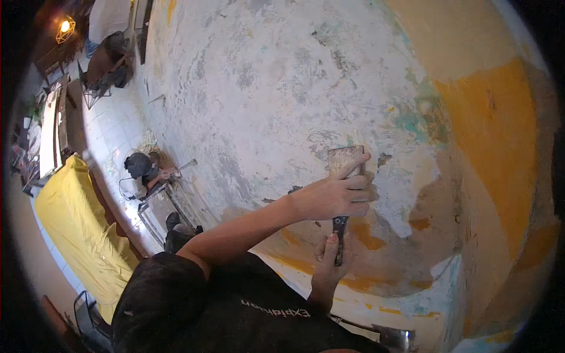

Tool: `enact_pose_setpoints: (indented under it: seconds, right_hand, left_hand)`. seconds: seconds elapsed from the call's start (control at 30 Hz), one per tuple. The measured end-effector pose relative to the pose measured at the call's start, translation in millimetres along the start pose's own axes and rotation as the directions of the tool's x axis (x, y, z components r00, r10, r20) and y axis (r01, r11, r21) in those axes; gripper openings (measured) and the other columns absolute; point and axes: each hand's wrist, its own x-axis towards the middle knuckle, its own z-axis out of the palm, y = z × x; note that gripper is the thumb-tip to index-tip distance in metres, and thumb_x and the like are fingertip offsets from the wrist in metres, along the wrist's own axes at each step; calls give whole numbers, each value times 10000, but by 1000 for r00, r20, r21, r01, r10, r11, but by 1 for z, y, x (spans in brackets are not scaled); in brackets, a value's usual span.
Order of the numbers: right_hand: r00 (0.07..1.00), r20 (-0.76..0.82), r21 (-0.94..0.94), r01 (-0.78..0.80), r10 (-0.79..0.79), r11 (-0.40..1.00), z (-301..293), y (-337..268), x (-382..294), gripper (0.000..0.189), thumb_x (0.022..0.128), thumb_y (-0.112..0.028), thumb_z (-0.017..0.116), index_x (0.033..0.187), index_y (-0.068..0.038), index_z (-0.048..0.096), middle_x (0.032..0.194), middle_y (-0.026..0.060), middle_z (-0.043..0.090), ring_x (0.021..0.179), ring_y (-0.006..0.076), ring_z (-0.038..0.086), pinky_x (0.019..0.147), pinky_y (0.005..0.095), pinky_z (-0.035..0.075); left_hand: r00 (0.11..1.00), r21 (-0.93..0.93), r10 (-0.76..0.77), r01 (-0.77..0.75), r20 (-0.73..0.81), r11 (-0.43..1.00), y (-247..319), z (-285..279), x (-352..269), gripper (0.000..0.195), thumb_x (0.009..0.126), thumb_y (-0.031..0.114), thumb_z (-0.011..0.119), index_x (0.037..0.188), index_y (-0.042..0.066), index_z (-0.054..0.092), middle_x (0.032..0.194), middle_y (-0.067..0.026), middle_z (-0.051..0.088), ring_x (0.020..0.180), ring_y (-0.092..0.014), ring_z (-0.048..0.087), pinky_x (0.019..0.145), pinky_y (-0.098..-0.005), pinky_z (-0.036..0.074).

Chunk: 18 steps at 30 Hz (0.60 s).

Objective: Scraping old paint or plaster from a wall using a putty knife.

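A broad putty knife point(346, 158) with a worn, plaster-smeared blade lies against a patchy wall point(265, 110). My left hand point(331, 198) is closed around the upper part of the tool, one finger stretched along the blade's edge. Below it, my right hand point(329, 260) grips the dark handle point(340, 234), its thumb on the handle. White filler covers much of the wall, with tan and orange paint point(490, 145) at the right and below the hands. Dark and greenish patches show near the blade.
At left, far below, a person point(139, 165) works beside a metal frame point(163, 212); another person point(110, 61) is bent over farther off. Yellow cloth point(75, 220) covers something long. A lit lamp point(65, 26) glows at upper left. Tiled floor point(106, 119) runs along the wall.
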Motion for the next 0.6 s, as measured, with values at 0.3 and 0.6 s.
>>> enact_pose_setpoints:
  seconds: [0.3, 0.6]
  right_hand:
    - [986, 89, -7, -141, 141, 990, -16, -8, -10, 511, 943, -124, 475, 1408, 63, 374, 785, 29, 508, 629, 82, 456, 523, 242, 376]
    - [978, 177, 81, -130, 114, 988, -19, -3, -1, 528, 936, -121, 499, 1415, 61, 368, 758, 12, 487, 629, 79, 451, 529, 236, 367]
  left_hand:
    - [1000, -106, -4, 6, 14, 994, 4, 3, -2, 82, 718, 155, 569, 761, 85, 565, 813, -9, 524, 954, -219, 526, 1175, -608, 142]
    - [997, -60, -57, 61, 57, 996, 7, 1, -6, 106, 716, 135, 570, 794, 69, 600, 775, -16, 526, 933, -221, 553, 1182, -579, 171]
